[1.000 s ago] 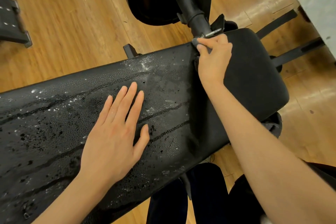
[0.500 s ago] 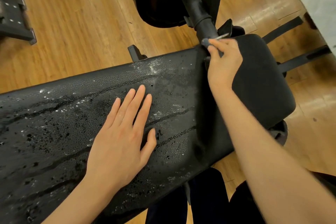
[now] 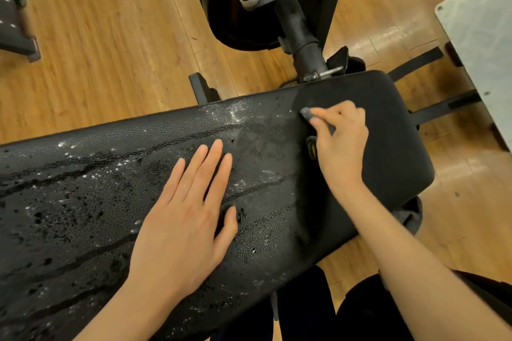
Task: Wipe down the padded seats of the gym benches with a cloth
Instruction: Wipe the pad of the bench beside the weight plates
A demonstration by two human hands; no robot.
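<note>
— What is changing in the head view?

— The right hand [image 3: 342,138] is coming down from the far edge of the table [image 3: 83,174], where it was a second ago beside the metal post [image 3: 302,44], and is now pressing on the padding near the seam between the long pad and the seat pad [image 3: 396,133]. Its grip is pinching a small grey cloth [image 3: 306,113], fingers curled round it.

— And for the task?

— The stroke is probably sweeping toward the person (the surface just left of the grip is looking smeared rather than beaded), so wiping is under way here.

— Where is the cloth lying?

— It is poking out at the fingertips, on the far-left side of the grip, touching the pad. Most of the droplets are sitting well to the left of it.

— The left hand [image 3: 182,219]?

— It is lying flat, fingers straight, holding nothing, as before.
</note>
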